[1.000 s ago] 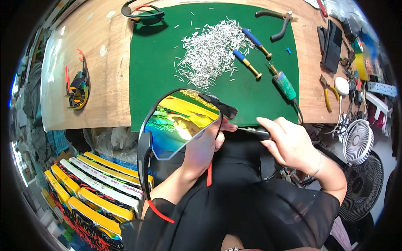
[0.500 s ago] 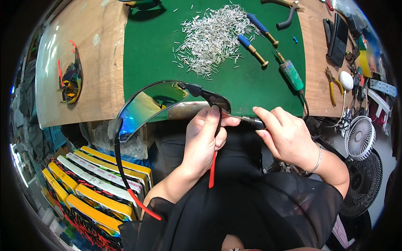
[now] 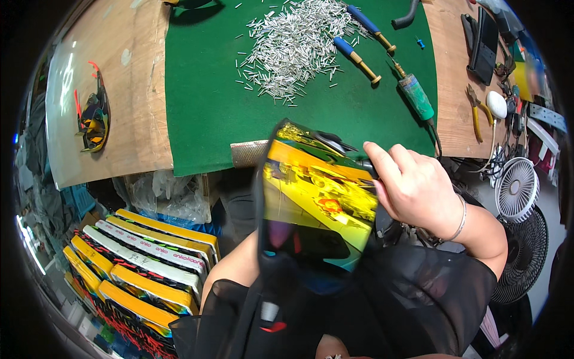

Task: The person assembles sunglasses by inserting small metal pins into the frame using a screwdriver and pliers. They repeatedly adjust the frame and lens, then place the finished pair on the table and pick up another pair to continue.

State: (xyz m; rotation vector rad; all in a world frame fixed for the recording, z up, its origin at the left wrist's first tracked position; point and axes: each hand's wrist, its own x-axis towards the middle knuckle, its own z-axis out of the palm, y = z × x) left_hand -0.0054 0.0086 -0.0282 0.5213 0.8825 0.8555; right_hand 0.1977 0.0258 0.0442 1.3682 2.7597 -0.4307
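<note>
A pair of wraparound sunglasses [image 3: 317, 200] with a mirrored yellow lens is held up in front of my body, blurred by motion. Behind the lens my left hand is hidden; only its forearm [image 3: 234, 262] shows, reaching up to the glasses. Just right of the lens, my right hand [image 3: 415, 190] is closed round a small black-handled screwdriver [image 3: 367, 164], mostly covered by the fingers and the glasses. Its index finger stretches forward along the tool. On the green mat [image 3: 209, 113] beyond lies a heap of small silver metal pins [image 3: 296, 51].
Two blue-handled screwdrivers [image 3: 357, 60] and a green-handled corded tool [image 3: 415, 97] lie right of the heap. Yellow pliers [image 3: 478, 113], a phone [image 3: 483, 51] and a white fan [image 3: 516, 190] are farther right. Other sunglasses [image 3: 95, 119] rest at left, above boxes of glasses [image 3: 155, 236].
The sunglasses have swung round to the right, so the lens now covers my left hand and the screwdriver's tip. My right hand stays near the same spot. The view has shifted slightly.
</note>
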